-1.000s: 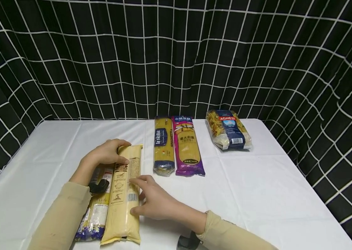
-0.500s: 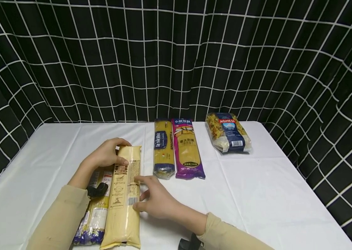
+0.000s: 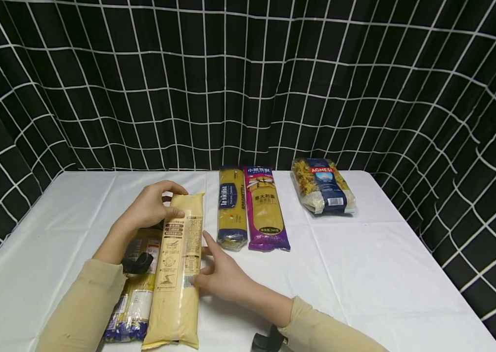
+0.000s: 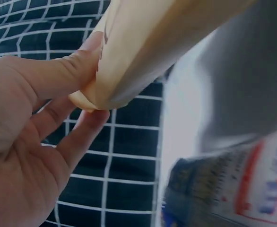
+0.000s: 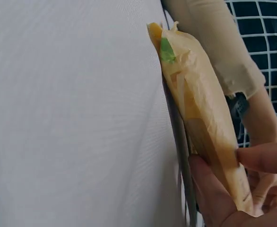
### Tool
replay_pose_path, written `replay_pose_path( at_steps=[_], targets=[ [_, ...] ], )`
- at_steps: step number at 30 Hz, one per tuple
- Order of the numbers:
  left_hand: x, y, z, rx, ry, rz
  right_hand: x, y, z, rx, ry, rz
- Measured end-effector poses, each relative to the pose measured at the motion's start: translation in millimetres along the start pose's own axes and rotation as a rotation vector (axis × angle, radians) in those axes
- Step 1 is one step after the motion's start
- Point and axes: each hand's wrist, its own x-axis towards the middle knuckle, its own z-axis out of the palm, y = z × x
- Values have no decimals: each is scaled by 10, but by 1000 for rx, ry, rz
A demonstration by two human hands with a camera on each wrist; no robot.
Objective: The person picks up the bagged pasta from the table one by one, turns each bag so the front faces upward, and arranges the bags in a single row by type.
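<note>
At the eleven o'clock end of the cream packet point(image 3: 173, 315), your left hand point(image 3: 147, 211) pinches the wrapper, thumb on the printed face and fingers point(image 4: 84, 137) curled round to the other side, as the left wrist view shows. At three o'clock on the same packet, your right hand point(image 3: 226, 281) grips the long edge, with thumb and fingers on either side of it. The packet lies lengthwise before you, printed panel up, its far end tipped slightly toward one o'clock.

Just beside it at eight o'clock lies a blue-ended pasta bag point(image 3: 139, 305), partly hidden by your left wrist and its black mount point(image 3: 138, 264). Toward half past one, apart from your fingers, rests the La Sicilia spaghetti point(image 3: 232, 215); the purple pasta packet point(image 3: 267, 210) lies just beside that, at two o'clock. Farther out along two o'clock sits the Agnesi bag point(image 3: 324, 186), its coloured pasta showing.

Everything is on the white-covered tabletop point(image 3: 362, 283). Beyond its far edge, at twelve o'clock, hangs a black curtain point(image 3: 257, 76) with a white grid, which also runs down both sides.
</note>
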Motion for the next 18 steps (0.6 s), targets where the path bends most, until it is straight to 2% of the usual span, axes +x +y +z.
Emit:
replay_pose_path(
  at_steps=[6,18],
  targets=[
    [-19,147,-28,-24,33,58,-2,-5,-12,103,1,-3],
    [-39,227,-59,-15,45,1,-28,-84,-90,86,15,-107]
  ],
)
